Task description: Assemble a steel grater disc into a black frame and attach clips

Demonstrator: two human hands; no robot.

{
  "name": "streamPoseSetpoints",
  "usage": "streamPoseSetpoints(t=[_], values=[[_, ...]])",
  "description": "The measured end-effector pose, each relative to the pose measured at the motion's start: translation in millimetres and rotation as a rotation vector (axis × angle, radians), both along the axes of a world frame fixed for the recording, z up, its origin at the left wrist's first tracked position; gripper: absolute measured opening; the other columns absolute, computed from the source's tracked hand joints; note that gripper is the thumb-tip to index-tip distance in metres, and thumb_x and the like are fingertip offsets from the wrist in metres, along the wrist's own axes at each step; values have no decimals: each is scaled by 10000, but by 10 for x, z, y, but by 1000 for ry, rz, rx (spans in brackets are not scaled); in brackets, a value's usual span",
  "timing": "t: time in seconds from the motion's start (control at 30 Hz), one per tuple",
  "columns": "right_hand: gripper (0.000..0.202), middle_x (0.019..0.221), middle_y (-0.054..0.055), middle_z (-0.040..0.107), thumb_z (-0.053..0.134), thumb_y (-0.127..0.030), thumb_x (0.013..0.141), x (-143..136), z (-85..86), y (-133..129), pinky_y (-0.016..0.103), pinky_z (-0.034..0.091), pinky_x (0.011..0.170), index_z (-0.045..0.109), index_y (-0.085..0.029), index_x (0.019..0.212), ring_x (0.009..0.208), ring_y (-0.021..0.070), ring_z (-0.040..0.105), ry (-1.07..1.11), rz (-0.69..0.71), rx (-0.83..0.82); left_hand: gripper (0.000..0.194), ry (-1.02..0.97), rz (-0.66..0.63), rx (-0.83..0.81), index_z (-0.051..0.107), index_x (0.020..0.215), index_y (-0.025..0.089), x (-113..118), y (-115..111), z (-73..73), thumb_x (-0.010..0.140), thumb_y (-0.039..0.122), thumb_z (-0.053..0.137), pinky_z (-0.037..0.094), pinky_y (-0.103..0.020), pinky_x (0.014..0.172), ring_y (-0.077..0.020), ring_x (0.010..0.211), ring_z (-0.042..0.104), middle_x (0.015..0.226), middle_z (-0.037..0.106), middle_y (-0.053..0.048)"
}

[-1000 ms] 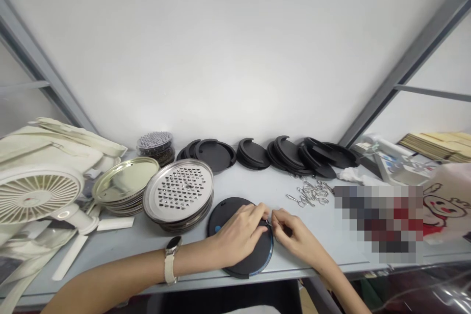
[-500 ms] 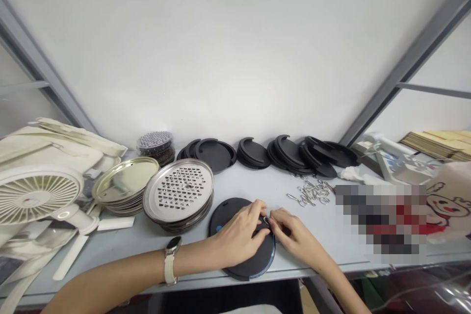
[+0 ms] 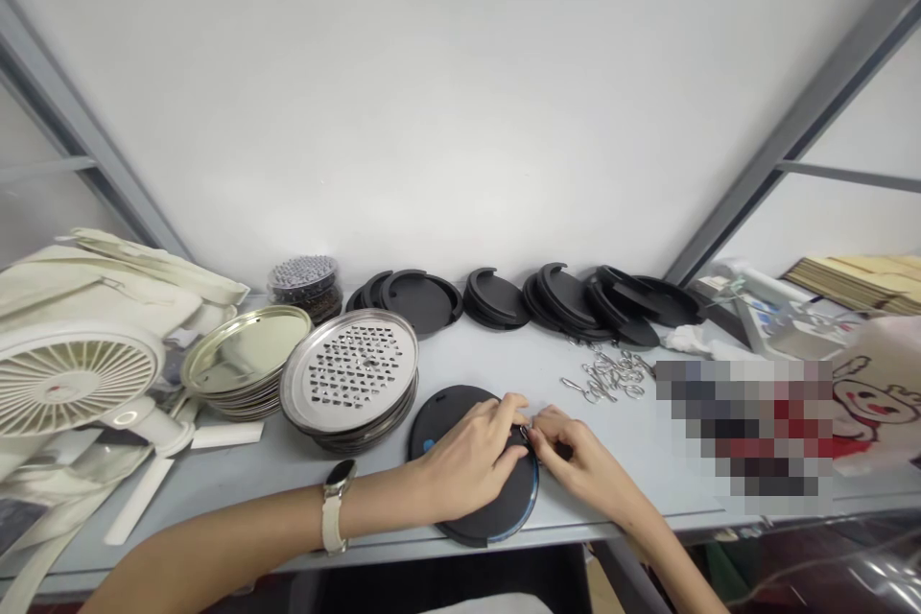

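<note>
A black round case (image 3: 450, 413) with a blue strip along its right edge lies flat near the table's front. My left hand (image 3: 471, 460) rests across it and grips it near its right side, with thumb and fingers curved around a small spot there. At that spot my right hand (image 3: 572, 456) pinches a small metal clasp (image 3: 524, 433), mostly hidden by the fingertips. Beyond my right hand lies a loose pile of similar metal clasps (image 3: 611, 376). Left of the case stands a stack of round metal grater plates (image 3: 349, 379).
Stacked gold-coloured lids (image 3: 248, 350) and a white handheld fan (image 3: 68, 379) are at left. Several black round shells (image 3: 496, 297) line the wall. A tub of grey spiky pieces (image 3: 303, 276) stands behind. Brown cardboard pieces (image 3: 856, 278) and a blurred-out item (image 3: 748, 427) are at right.
The metal clasp has tilted and shifted slightly right at my right fingertips. Both hands stay nearly in place on the case.
</note>
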State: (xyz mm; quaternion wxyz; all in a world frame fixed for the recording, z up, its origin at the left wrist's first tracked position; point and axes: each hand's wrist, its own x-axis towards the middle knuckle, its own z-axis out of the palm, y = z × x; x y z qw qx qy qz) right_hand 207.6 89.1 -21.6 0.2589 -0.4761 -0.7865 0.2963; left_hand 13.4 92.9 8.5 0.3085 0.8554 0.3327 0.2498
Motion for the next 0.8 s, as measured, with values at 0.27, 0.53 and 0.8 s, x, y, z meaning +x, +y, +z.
streamPoseSetpoints(t=[0.27, 0.53, 0.8], values=[[345, 619, -18, 446, 331, -298, 967, -1, -8, -9, 299, 370, 662, 355, -208, 635, 666, 169, 457, -25, 3, 13, 354, 25, -6, 4, 382, 1201, 227, -3, 7, 19, 884, 106, 484, 440, -366, 899, -226, 1054, 552, 1126, 601, -67], [325, 582, -32, 401, 382, -221, 906, -5, -30, 8, 296, 376, 649, 274, -216, 599, 629, 155, 429, -20, -15, 38, 364, 27, -53, 22, 374, 1221, 223, -11, 2, 72, 893, 86, 452, 424, -377, 932, -234, 1125, 504, 1185, 567, -78], [319, 582, -29, 414, 394, -206, 889, -8, -19, 0, 295, 383, 643, 295, -214, 586, 616, 152, 431, -24, -14, 45, 337, 48, -54, 25, 391, 1198, 222, -6, 8, 38, 893, 88, 441, 409, -390, 933, -245, 1119, 496, 1155, 566, -73]])
